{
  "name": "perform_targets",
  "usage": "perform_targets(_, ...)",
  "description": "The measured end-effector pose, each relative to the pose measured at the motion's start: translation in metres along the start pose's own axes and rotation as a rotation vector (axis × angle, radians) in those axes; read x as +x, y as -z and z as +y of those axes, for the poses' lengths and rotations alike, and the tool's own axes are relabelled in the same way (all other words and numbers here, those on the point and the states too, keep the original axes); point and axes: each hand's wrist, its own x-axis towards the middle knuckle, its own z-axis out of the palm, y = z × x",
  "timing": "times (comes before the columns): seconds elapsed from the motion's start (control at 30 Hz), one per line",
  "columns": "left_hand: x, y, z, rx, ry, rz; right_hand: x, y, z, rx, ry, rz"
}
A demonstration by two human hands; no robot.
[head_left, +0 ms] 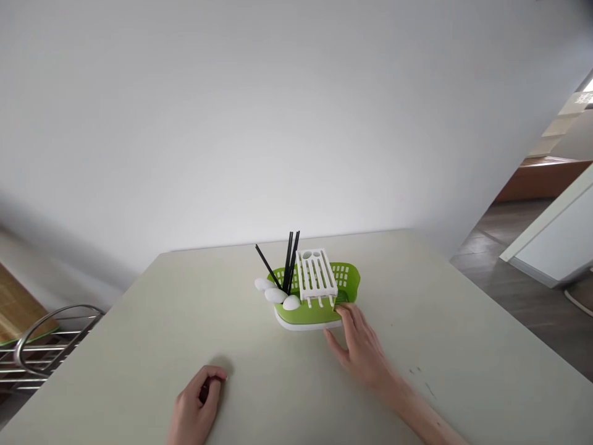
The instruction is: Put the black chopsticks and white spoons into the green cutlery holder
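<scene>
A green cutlery basket (308, 316) with a perforated back wall sits on a white base on the table. Black chopsticks (288, 262) stand inside it, and several white spoons (275, 295) lean out over its left end. A white slotted rack (317, 275) with hooks along its front edge rises in the middle. My right hand (359, 346) reaches the basket's front right rim, its fingertips over the edge and its thumb spread apart below. Away from the basket, my left hand (197, 398) rests curled on the table at the lower left, with nothing visible in it.
The pale table (259, 383) reaches back to a white wall (296, 123). On the left, beyond the table edge, are a metal wire rack (46, 352) and a wooden board (21, 306). A white panel (556, 228) stands on the floor at the right.
</scene>
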Motion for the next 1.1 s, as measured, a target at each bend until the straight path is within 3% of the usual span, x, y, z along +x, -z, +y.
perform_targets(0.23,-0.004,-0.002,0.003,-0.014,0.018,-0.028,-0.047,0.025,0.007,0.112,-0.095,-0.084)
perform_targets(0.47,0.015,0.000,0.021,-0.167,0.052,-0.076,-0.091,0.034,0.035,0.118,-0.295,0.005)
perform_targets(0.57,0.044,0.003,0.052,-0.300,0.015,0.009,-0.098,0.034,0.040,0.139,-0.425,-0.002)
perform_targets(0.7,0.089,0.015,0.110,-0.482,0.018,0.072,-0.098,0.032,0.042,0.193,-0.467,0.002)
perform_targets(0.8,0.119,0.022,0.152,-0.537,0.136,0.005,-0.097,0.032,0.043,0.205,-0.469,0.015)
perform_targets(0.9,0.146,0.022,0.182,-0.506,0.193,-0.168,-0.095,0.033,0.043,0.192,-0.471,0.029)
perform_targets(1.1,0.177,0.011,0.225,-0.333,0.110,-0.291,-0.089,0.035,0.039,0.177,-0.447,0.057)
